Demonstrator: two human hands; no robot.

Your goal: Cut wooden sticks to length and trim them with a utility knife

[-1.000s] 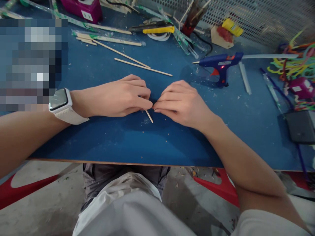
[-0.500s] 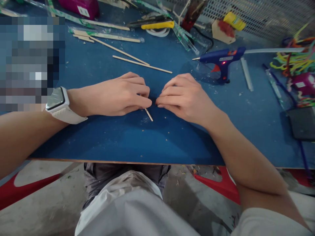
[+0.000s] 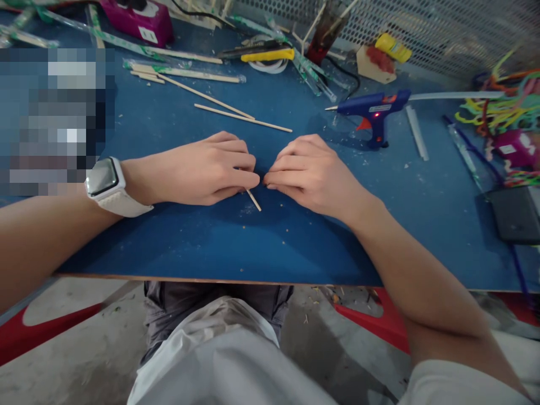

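My left hand [image 3: 223, 171] is closed on a short wooden stick [image 3: 253, 200], whose end pokes out below the fingers over the blue table. Just to its right, my right hand [image 3: 306, 171] has its fingers pressed together near the table; what it pinches, if anything, is hidden. A small gap separates the two hands. Beyond them lie two long thin sticks [image 3: 242, 117] [image 3: 206, 94]. A blue glue gun [image 3: 373, 109] with a lit red light rests to the right, its nozzle pointing left.
A yellow cutter [image 3: 268, 54], wrapped sticks [image 3: 202, 73] and a purple box [image 3: 141, 22] lie at the back. Coloured pipe cleaners [image 3: 485, 115] and a black object [image 3: 514, 214] sit at the right. The table's front edge [image 3: 219, 279] is near my body.
The whole view has shifted slightly, with the table's things appearing a little lower. Both hands keep nearly the same pose, and the stick stays in my left hand.
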